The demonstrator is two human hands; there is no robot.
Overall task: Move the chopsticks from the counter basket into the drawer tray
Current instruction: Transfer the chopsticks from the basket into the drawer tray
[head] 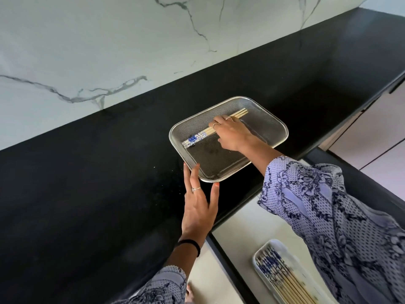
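Reaching into the basket (271, 119), the right hand (232, 133) lies over a small bundle of chopsticks (198, 137), its fingers curled down onto their middle so that they grip or press the sticks; which of the two cannot be told from this angle. The chopsticks lie slantwise along the basket's far side, their blue-patterned ends toward the basket's left corner and their plain wooden tips sticking out past the fingers toward its far right corner. The basket, a shallow metal mesh one with rounded corners, sits on the black desk (87, 194) close to the desk's front edge. The left hand (198, 202) rests flat on the desk at the basket's near left corner, fingers straight and spread, with the fingertips touching the basket's rim and holding nothing. Below the desk's front edge, on the near side of the basket, a drawer (238, 224) stands open. Inside it lies a white tray (257, 262) with more chopsticks (285, 279) of the same blue pattern lined up side by side. Both arms wear loose sleeves (328, 216) with a dark flower print.
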